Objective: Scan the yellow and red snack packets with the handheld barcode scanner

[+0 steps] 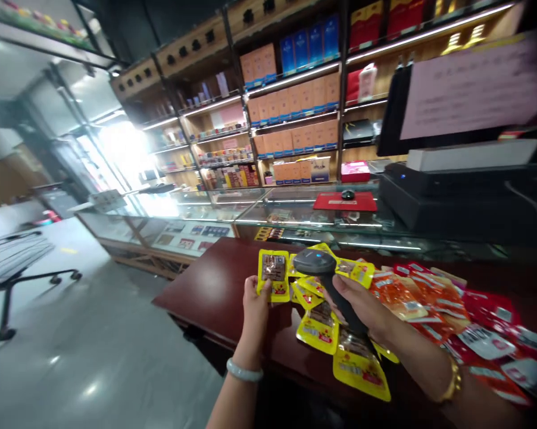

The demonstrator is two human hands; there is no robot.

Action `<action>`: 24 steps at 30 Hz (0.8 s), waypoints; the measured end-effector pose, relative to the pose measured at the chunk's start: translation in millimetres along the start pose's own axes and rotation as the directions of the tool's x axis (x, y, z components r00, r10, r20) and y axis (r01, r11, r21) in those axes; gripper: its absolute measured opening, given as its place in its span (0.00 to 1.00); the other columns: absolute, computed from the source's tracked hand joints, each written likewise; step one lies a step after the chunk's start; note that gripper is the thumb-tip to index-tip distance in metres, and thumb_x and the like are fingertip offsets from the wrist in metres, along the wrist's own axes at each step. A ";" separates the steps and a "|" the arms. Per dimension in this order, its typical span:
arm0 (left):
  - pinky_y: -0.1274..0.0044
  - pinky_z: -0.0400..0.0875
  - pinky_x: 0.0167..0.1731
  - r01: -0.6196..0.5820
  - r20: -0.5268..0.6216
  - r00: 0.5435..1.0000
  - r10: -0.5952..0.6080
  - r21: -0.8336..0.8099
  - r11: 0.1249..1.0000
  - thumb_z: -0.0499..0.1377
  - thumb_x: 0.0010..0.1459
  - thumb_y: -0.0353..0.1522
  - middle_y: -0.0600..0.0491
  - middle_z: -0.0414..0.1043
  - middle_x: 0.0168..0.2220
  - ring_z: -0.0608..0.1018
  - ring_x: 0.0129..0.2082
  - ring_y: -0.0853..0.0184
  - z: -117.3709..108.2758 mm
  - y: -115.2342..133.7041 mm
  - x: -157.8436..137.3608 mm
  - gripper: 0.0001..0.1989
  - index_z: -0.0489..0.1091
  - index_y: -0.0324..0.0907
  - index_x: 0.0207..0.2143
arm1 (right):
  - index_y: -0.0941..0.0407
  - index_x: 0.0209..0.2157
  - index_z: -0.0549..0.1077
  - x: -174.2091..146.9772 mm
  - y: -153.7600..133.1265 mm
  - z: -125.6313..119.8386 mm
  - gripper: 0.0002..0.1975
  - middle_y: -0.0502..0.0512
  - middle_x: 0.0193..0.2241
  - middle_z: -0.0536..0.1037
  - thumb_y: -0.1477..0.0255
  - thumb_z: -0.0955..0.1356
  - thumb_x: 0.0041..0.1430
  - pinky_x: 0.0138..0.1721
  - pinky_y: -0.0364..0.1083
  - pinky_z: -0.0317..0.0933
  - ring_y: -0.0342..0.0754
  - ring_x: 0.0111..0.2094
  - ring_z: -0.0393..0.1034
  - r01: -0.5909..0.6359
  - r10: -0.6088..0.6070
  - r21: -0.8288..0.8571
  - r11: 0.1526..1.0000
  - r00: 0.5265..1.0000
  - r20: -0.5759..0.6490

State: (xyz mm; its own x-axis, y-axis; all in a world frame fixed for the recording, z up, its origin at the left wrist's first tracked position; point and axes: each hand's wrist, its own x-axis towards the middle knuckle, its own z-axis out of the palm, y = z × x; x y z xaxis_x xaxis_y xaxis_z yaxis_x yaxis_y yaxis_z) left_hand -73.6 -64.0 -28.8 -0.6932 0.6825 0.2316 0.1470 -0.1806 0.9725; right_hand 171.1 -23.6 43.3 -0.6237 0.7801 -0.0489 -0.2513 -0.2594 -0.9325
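Note:
My left hand (256,298) pinches a yellow snack packet (274,271) by its lower left side, raised over the brown counter (206,283). The packet has a clear window with brown contents. Wrapped in my right hand (360,304) is the handle of a dark barcode scanner (314,262), with a small blue light on top. Its head points left, close beside the packet. Below and behind the scanner lie several more yellow packets (318,328), partly covered by it and my right hand.
Orange packets (422,295) and red packets (487,310) are heaped at the right. Behind stand a glass display counter (277,205), a red mat with a mouse (347,195), a monitor (393,113) and boxed shelves. A wire cart (22,268) stands at the left.

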 end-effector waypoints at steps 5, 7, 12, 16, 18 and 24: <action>0.76 0.72 0.30 0.058 -0.021 0.998 -0.061 -0.128 0.990 0.63 0.51 0.44 0.57 0.70 0.33 0.75 0.28 0.69 -26.8 -18.4 -1.0 0.20 0.60 0.44 0.38 | 0.55 0.30 0.66 22.3 19.7 11.6 0.22 0.44 0.21 0.66 0.50 0.70 0.59 0.18 0.38 0.49 0.37 0.17 0.57 -0.050 0.045 0.040 0.998 0.992 0.114; 0.76 0.72 0.29 0.062 -0.025 0.997 -0.066 -0.133 0.989 0.64 0.52 0.44 0.58 0.69 0.32 0.75 0.27 0.69 -29.7 -23.8 -3.4 0.19 0.60 0.44 0.37 | 0.55 0.31 0.67 22.7 26.8 10.6 0.21 0.44 0.21 0.66 0.51 0.69 0.59 0.18 0.38 0.48 0.37 0.17 0.57 -0.068 0.058 0.073 0.995 0.990 0.128; 0.77 0.72 0.29 0.033 -0.054 0.998 -0.035 -0.044 0.998 0.63 0.53 0.43 0.56 0.72 0.32 0.76 0.28 0.69 -29.5 -31.8 -8.9 0.17 0.62 0.44 0.37 | 0.56 0.27 0.67 20.4 36.9 0.9 0.24 0.45 0.20 0.64 0.49 0.68 0.60 0.18 0.39 0.45 0.37 0.17 0.55 -0.146 0.135 0.066 0.987 0.980 0.147; 0.76 0.72 0.29 0.027 -0.054 0.998 -0.026 0.015 1.000 0.63 0.52 0.43 0.55 0.73 0.33 0.76 0.28 0.68 -24.7 -35.3 -9.9 0.17 0.62 0.44 0.38 | 0.56 0.27 0.66 19.7 38.6 -6.7 0.23 0.45 0.20 0.66 0.49 0.69 0.59 0.18 0.39 0.47 0.37 0.17 0.55 -0.143 0.133 0.069 0.987 0.983 0.123; 0.76 0.72 0.29 0.042 -0.059 0.997 -0.040 0.037 0.998 0.63 0.52 0.44 0.56 0.72 0.32 0.76 0.27 0.68 -24.4 -36.5 -6.6 0.18 0.62 0.44 0.38 | 0.55 0.27 0.66 19.5 37.8 -9.1 0.24 0.45 0.20 0.67 0.48 0.69 0.58 0.18 0.40 0.49 0.38 0.17 0.57 -0.131 0.126 0.054 0.990 0.988 0.091; 0.69 0.73 0.38 0.055 -0.231 0.973 0.012 0.282 0.958 0.62 0.51 0.45 0.50 0.74 0.38 0.78 0.37 0.59 -44.2 -22.6 20.0 0.21 0.62 0.44 0.42 | 0.55 0.28 0.65 21.0 34.2 -12.5 0.24 0.45 0.20 0.67 0.48 0.69 0.58 0.18 0.40 0.49 0.38 0.17 0.57 -0.095 0.090 0.086 0.992 0.994 0.060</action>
State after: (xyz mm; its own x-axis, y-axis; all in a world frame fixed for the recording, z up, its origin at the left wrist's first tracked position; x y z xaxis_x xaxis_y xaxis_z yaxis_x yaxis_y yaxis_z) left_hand -122.0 -77.5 -47.3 -0.8354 0.4986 0.2312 0.3016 0.0644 0.9512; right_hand 158.6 -9.0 5.9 -0.6870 0.7181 -0.1109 -0.2539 -0.3803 -0.8894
